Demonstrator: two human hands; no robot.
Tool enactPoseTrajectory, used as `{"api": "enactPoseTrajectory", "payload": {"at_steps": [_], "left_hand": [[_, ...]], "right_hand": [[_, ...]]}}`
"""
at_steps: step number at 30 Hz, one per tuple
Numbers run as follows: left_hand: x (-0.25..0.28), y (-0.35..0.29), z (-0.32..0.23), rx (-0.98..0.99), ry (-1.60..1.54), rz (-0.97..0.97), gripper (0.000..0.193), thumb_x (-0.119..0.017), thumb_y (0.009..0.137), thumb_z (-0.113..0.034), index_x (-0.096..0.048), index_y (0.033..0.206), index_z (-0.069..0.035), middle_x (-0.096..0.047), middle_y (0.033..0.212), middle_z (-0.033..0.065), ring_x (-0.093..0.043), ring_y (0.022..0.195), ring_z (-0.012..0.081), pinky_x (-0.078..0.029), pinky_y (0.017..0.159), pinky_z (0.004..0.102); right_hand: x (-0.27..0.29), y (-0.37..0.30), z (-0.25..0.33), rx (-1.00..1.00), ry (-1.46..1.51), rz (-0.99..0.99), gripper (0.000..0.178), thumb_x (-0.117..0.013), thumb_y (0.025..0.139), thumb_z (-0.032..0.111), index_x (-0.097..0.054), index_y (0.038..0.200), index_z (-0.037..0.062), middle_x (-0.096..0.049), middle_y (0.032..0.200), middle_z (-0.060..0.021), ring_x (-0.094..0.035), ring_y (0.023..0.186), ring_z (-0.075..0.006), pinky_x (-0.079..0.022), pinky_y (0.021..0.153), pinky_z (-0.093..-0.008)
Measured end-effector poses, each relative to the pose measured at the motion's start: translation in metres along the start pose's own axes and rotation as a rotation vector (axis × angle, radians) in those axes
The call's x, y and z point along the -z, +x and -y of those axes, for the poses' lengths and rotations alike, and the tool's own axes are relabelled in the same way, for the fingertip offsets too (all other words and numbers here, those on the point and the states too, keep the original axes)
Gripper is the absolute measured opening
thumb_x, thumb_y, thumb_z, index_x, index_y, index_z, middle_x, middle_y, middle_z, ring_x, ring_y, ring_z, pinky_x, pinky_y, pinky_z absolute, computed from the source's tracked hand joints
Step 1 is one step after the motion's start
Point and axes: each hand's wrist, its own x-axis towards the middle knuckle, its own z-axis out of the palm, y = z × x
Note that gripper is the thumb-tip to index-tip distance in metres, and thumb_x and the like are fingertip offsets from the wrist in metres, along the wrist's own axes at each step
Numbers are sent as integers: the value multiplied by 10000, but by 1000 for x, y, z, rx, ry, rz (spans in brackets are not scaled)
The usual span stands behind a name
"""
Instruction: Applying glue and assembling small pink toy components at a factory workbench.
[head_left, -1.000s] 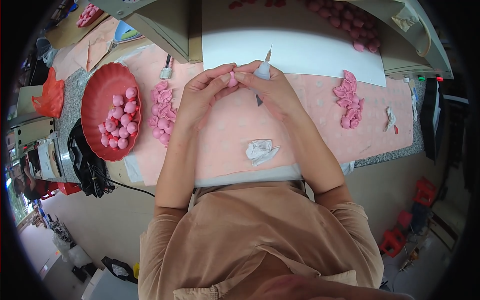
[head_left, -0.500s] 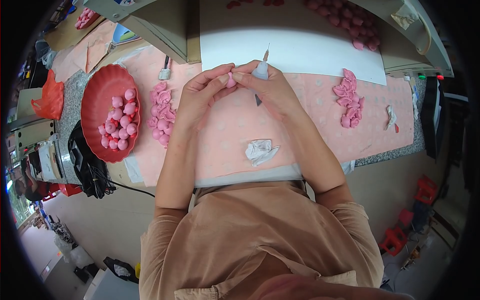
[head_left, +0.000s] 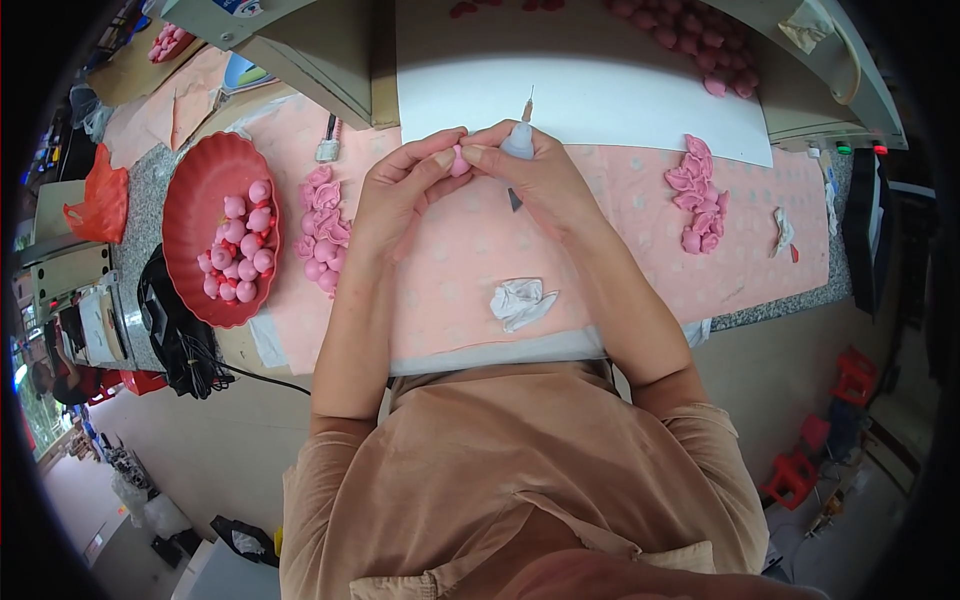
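Note:
Between the fingertips of both hands is a small pink ball-shaped piece, over the middle of the table. My left hand pinches it from the left. My right hand pinches it from the other side and also keeps a whitish needle-tipped glue bottle tucked in its fingers, needle pointing away from me. A dark pointed tip sticks out below that hand; what it belongs to is hidden. Left of my left forearm lies a cluster of pink ruffled and round pieces.
A red scalloped bowl with pink balls and red bits stands at left. More pink ruffled pieces lie at right, near a crumpled tissue. Another tissue is near my front edge. White paper sits under a shelf with pink balls.
Both hands stay almost still on the pink piece. The glue bottle has shifted very slightly to the left with my right hand.

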Motion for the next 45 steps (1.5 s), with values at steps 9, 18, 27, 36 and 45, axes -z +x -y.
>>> {"api": "enactPoseTrajectory", "payload": {"at_steps": [9,18,27,36,45], "left_hand": [[9,3,7,37,-24,34,271,-542,942,-88,-582,1180,36,-595,1200,157,-620,1046,249,-539,937,388],[0,0,-2,97,-178,9,359,-573,934,-106,-529,1272,7,-627,1121,135,-634,1018,218,-550,916,345],[-5,-1,-1,70,-72,-25,395,-597,907,-44,-523,1292,-4,-630,1132,127,-642,1003,209,-554,903,323],[-5,-3,-1,28,-61,-30,373,-588,910,-28,-536,1279,-4,-625,1140,125,-641,996,210,-550,915,326],[-8,-4,-3,-64,-16,9,366,-576,918,-32,-538,1282,-14,-607,1156,106,-616,1050,204,-534,947,334]], "right_hand": [[-2,-2,3,-3,-2,-7,196,-683,857,141,-656,984,-5,-679,912,-80,-623,845,-132,-480,806,-268],[-4,-2,8,38,-29,-4,285,-674,875,172,-648,1098,-3,-674,978,-66,-612,914,-138,-470,849,-277],[2,-2,10,44,-102,-12,270,-660,885,140,-647,1111,-8,-672,996,-68,-609,930,-135,-471,871,-284],[0,-2,10,50,-111,-15,256,-655,888,127,-646,1103,-10,-673,981,-67,-611,923,-132,-474,870,-281],[-6,-5,13,118,-142,-5,248,-653,890,127,-648,1113,18,-665,1017,-54,-602,950,-122,-465,880,-273]]}}
